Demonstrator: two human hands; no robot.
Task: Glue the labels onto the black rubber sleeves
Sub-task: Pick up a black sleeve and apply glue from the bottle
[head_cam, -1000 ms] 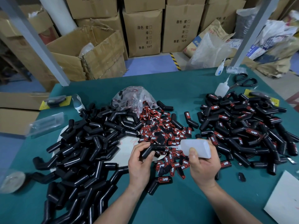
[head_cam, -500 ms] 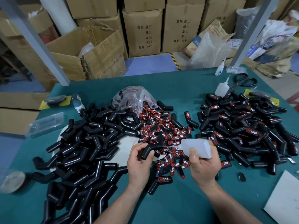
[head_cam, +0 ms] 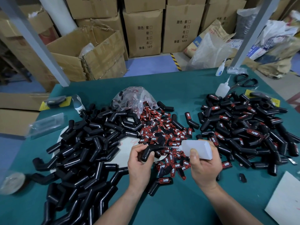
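My left hand point(head_cam: 140, 161) grips a bent black rubber sleeve point(head_cam: 148, 152) just above the green table point(head_cam: 178, 207). My right hand point(head_cam: 205, 166) holds a translucent white glue bottle point(head_cam: 197, 149) on its side, its thin needle tip touching the sleeve's upper arm. Red and black labels point(head_cam: 164, 132) lie heaped behind my hands. A big pile of bare sleeves point(head_cam: 84, 143) fills the left, and labelled sleeves point(head_cam: 246, 127) are piled on the right. One labelled sleeve point(head_cam: 159, 184) lies between my wrists.
A clear bag point(head_cam: 133, 98) of labels sits behind the heap. Two more glue bottles point(head_cam: 222, 88), scissors point(head_cam: 245, 82) and a yellow card lie at the back right. A white sheet point(head_cam: 285, 200) sits at the front right. Cardboard boxes point(head_cam: 142, 30) stand beyond the table.
The sleeve in my left hand has turned slightly and the bottle's tip has slid along it. Both hands stay in nearly the same place.
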